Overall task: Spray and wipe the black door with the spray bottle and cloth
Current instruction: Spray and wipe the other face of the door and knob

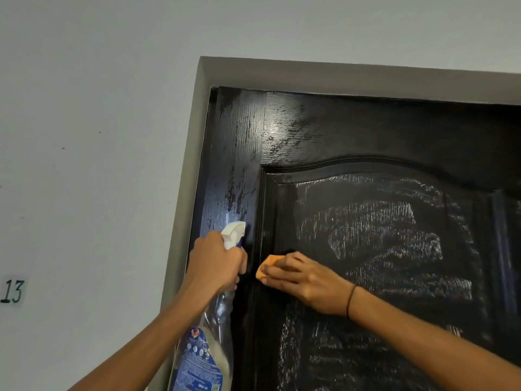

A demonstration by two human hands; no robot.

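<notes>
the black door (366, 131) fills the right of the view, glossy with a wood-grain texture, an arched raised panel and pale streaky wet smears. the orange cloth (267, 267), soft and folded, lies flat against the panel's left edge under the right hand (301, 280), whose fingers press it straight. the left hand (215, 261) curls round the neck of the clear plastic spray bottle (207, 348), white trigger head upward. a grey door frame (194, 153) borders a pale wall (84, 136) marked "13" (12, 291).
</notes>
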